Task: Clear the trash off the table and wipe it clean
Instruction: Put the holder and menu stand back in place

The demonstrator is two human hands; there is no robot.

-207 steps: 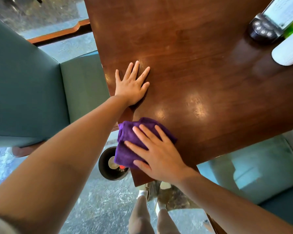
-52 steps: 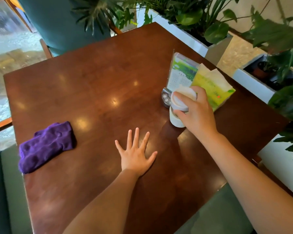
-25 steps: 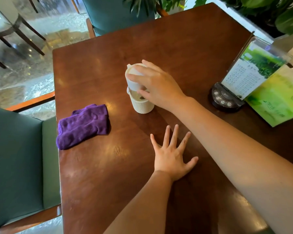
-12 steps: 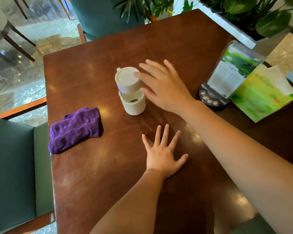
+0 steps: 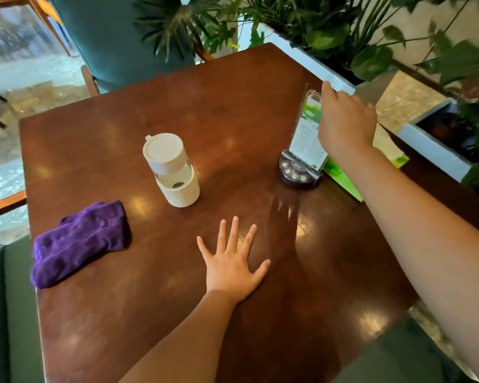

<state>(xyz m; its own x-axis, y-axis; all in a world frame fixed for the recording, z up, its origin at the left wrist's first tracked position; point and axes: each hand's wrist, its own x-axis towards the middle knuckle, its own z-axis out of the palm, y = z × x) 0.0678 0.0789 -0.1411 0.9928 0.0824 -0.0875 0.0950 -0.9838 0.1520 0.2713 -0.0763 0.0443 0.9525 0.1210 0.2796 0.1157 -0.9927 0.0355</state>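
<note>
The left hand (image 5: 231,268) lies flat on the table (image 5: 233,92), palm down, fingers spread, and it holds nothing. The right hand (image 5: 343,121) is raised at the top of the sign (image 5: 307,142), an upright clear stand on a dark round base. Its fingers go over the sign's upper edge; whether they are closed on it, I cannot tell, because the back of the hand hides them. Just behind the sign, under the right forearm, lies a green leaflet (image 5: 340,175). The cup (image 5: 174,172), white with a lid, stands upright, well to the left of the right hand and beyond the left hand. The purple cloth (image 5: 78,243) lies crumpled to the left of the left hand, near the table's edge. Plants (image 5: 329,29) stand beyond the right hand.
</note>
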